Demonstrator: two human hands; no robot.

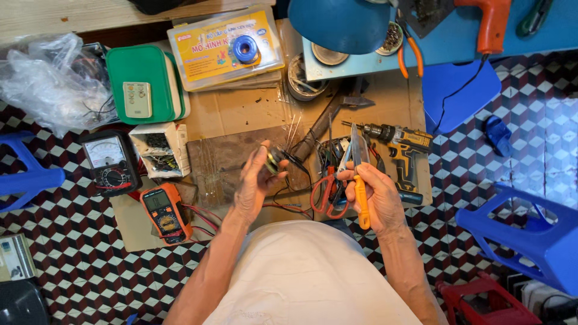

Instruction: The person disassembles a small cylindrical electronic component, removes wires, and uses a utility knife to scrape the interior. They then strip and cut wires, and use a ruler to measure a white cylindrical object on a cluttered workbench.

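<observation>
**A:** What are the fingers doing?

**B:** The fingers of the left hand [256, 180] are curled together around a small round part [275, 160], held up over the brown board [217, 157]. Black wires [299, 162] trail from it toward the right. The right hand [376, 195] is clamped on the yellow handle of a pair of snips [359, 168], blades pointing away from the body.

**A:** And around them, biggest first?

**B:** A cardboard sheet [241, 111] covers the patterned floor. A blue stool [530, 235] stands well to the right, a green case [144, 84] up left, a cordless drill [400, 144] just beyond the right hand. Two meters sit left: a black one [110, 162] and an orange one [164, 212]. Red scissors [328, 192] lie between the hands.

**A:** How does the part lie from the snips?

**B:** To their left, near but apart. The snips' long axis runs near upright in the picture, tips level with the part; the wires stretch across the gap toward the blades. The left hand alone has the part.
</observation>
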